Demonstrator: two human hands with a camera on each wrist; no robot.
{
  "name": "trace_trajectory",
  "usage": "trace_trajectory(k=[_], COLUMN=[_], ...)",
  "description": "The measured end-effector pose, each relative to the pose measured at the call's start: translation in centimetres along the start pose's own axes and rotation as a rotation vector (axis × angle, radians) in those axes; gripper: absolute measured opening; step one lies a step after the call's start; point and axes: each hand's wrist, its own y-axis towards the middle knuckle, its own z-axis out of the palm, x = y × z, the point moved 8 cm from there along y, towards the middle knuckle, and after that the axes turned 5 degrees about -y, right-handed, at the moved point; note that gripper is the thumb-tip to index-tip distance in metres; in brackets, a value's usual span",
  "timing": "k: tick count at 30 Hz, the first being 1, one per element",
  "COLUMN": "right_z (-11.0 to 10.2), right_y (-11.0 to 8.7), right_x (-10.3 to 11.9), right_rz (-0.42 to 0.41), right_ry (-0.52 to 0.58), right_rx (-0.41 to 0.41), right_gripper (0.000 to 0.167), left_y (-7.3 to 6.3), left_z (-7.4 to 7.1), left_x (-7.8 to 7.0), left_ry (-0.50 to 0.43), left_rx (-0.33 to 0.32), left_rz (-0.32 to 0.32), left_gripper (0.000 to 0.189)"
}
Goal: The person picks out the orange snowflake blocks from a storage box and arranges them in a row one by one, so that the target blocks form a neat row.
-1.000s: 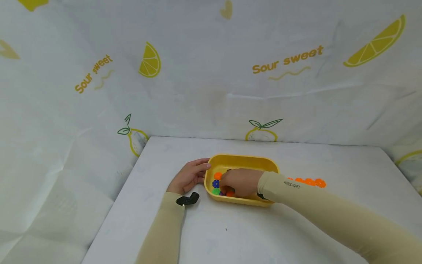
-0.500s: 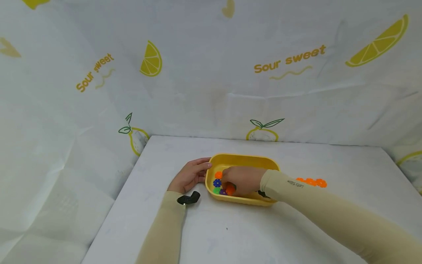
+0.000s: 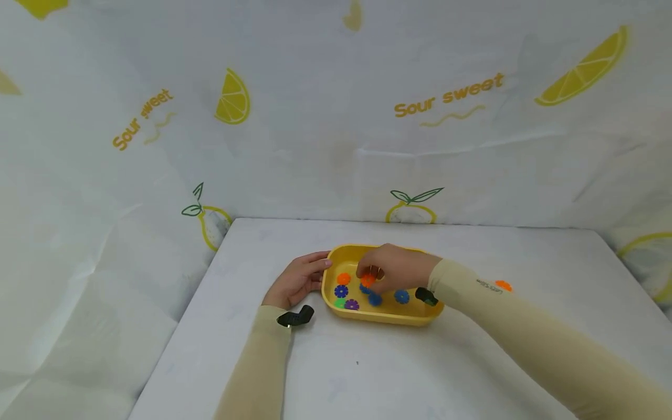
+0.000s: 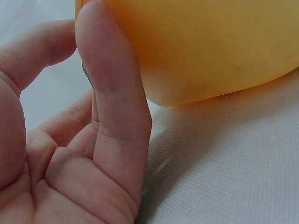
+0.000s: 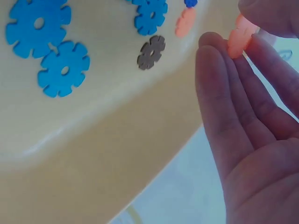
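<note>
My right hand (image 3: 396, 268) is over the yellow tray (image 3: 388, 318), thumb and fingertips pinching an orange notched snowflake disc (image 5: 242, 37). In the right wrist view the disc stands on edge between the fingers, above the tray floor. Below and around lie blue discs (image 5: 64, 70), a dark disc (image 5: 151, 52) and another orange one (image 5: 186, 22). At the tray's left end, my left hand (image 3: 296, 280) holds its wall, with fingers around the end and one fingertip at the rim; the left wrist view shows a digit against the outer wall.
An orange disc (image 3: 503, 285) lies on the white table (image 3: 357, 385) beyond my right forearm, which partly covers that area. A purple disc (image 3: 352, 304) and a green disc (image 3: 340, 303) sit in the tray's near left corner. A lemon-print cloth (image 3: 315, 116) hangs behind the table.
My right hand has risen from low in the tray, bringing up the orange disc and uncovering blue discs. The right forearm now hides more orange discs on the table. My left hand stays put.
</note>
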Motion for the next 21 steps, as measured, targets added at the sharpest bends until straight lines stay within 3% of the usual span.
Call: trace_trajectory(k=[13, 21], right_z=[-2.4, -3.2], right_y=[-4.7, -8.9], right_x=[-3.0, -6.0], right_rz=[0.014, 0.071], right_ry=[0.081, 0.18], right_rx=[-0.195, -0.354], right_gripper=[0.03, 0.029], left_y=[0.0, -0.1], left_z=[0.0, 0.2], left_x=[0.3, 0.3], left_ry=[0.008, -0.004], left_rx=[-0.012, -0.016], left_rz=[0.007, 0.002], left_gripper=[0.062, 0.06])
